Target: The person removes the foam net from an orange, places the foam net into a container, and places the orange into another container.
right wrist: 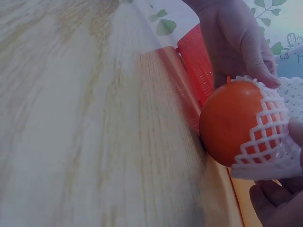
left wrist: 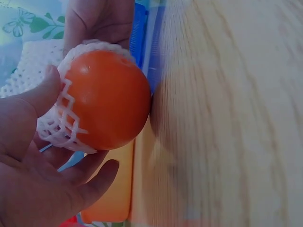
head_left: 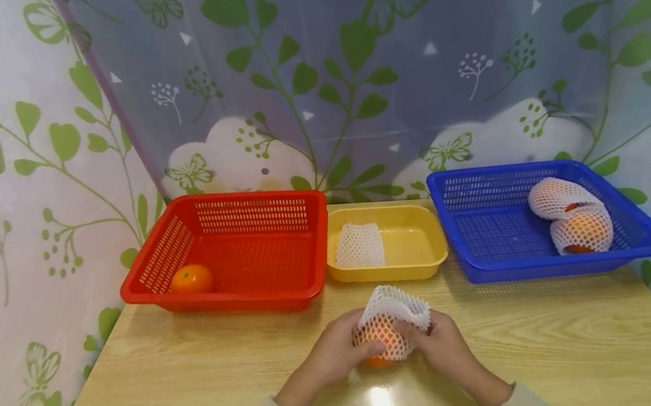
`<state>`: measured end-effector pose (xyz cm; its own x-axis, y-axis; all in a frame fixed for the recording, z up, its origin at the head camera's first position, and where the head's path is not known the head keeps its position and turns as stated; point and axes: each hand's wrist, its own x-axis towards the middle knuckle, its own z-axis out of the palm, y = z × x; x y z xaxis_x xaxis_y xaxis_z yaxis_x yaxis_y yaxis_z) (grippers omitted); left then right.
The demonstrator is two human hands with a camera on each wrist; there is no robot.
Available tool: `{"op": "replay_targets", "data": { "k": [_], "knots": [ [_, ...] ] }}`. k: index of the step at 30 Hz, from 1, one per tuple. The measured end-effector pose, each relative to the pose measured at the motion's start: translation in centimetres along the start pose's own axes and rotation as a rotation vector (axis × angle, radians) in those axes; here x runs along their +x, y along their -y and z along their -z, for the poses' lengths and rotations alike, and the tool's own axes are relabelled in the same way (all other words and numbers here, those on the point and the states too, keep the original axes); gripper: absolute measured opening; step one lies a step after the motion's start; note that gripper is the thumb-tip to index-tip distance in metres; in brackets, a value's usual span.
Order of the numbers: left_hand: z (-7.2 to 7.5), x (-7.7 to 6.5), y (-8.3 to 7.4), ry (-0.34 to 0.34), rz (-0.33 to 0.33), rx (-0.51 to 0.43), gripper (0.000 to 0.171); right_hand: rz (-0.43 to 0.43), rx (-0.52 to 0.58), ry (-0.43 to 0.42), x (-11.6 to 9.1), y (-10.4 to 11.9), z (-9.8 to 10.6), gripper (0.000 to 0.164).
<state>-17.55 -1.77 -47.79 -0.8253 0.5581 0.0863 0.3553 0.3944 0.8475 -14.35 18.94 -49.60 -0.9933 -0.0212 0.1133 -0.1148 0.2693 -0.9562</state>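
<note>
Low over the table in the head view, both hands hold an orange [head_left: 379, 362] partly covered by a white foam net [head_left: 392, 301]. My left hand [head_left: 336, 348] grips the netted fruit from the left, its thumb lying over the mesh. From the right, my right hand [head_left: 447, 345] pinches the net, whose loose end stands up beyond the fruit. In the left wrist view, the bare bottom of the orange [left wrist: 111, 101] shows, with the net's edge around its side. The right wrist view shows the mesh [right wrist: 270, 127] stretched across one side.
A red basket [head_left: 264, 302] with a bare orange [head_left: 191, 279] stands back left. Behind the hands, a yellow tray [head_left: 414, 239] holds a flat foam net [head_left: 359, 245]. The blue basket [head_left: 497, 269] at back right contains two netted oranges [head_left: 582, 229]. A patterned curtain [head_left: 307, 74] hangs behind.
</note>
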Motion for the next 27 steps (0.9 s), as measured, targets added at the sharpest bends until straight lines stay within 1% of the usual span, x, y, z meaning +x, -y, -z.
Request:
{"op": "replay_targets", "data": {
  "k": [4, 6, 10, 11, 16, 18, 19, 21, 24, 27],
  "knots": [
    [0.1, -0.1, -0.1, -0.043, 0.013, 0.028, 0.039, 0.021, 0.010, 0.037, 0.0, 0.1, -0.1, 0.031],
    [0.1, -0.1, -0.1, -0.080, 0.023, 0.065, 0.035, 0.011, 0.013, 0.046, 0.0, 0.2, -0.2, 0.034],
    [0.1, -0.1, -0.3, -0.149, 0.022, 0.114, 0.031, -0.019, -0.018, 0.041, -0.1, 0.4, -0.4, 0.038],
    [0.1, -0.1, -0.3, -0.168, 0.028, 0.116, 0.029, -0.021, -0.023, 0.047, -0.1, 0.4, -0.4, 0.040],
    [0.1, 0.0, -0.4, -0.235, 0.046, 0.055, 0.015, -0.017, -0.041, 0.100, -0.1, 0.3, -0.5, 0.039],
    [0.2, 0.0, -0.4, -0.236, 0.044, 0.049, 0.014, -0.010, -0.046, 0.104, 0.0, 0.4, -0.6, 0.040],
    [0.2, 0.0, -0.3, -0.231, 0.039, 0.047, 0.015, -0.009, -0.052, 0.099, -0.1, 0.4, -0.6, 0.040],
    [0.3, -0.1, -0.3, -0.210, 0.037, 0.038, 0.018, 0.010, -0.068, 0.117, -0.1, 0.5, -0.6, 0.042],
    [0.6, -0.3, -0.1, -0.158, 0.052, -0.007, 0.026, 0.055, -0.098, 0.158, 0.0, 0.5, -0.5, 0.045],
    [1.1, -0.4, 0.1, -0.103, 0.059, -0.062, 0.038, 0.123, -0.154, 0.193, 0.3, 0.7, -0.3, 0.042]
  ]
}}
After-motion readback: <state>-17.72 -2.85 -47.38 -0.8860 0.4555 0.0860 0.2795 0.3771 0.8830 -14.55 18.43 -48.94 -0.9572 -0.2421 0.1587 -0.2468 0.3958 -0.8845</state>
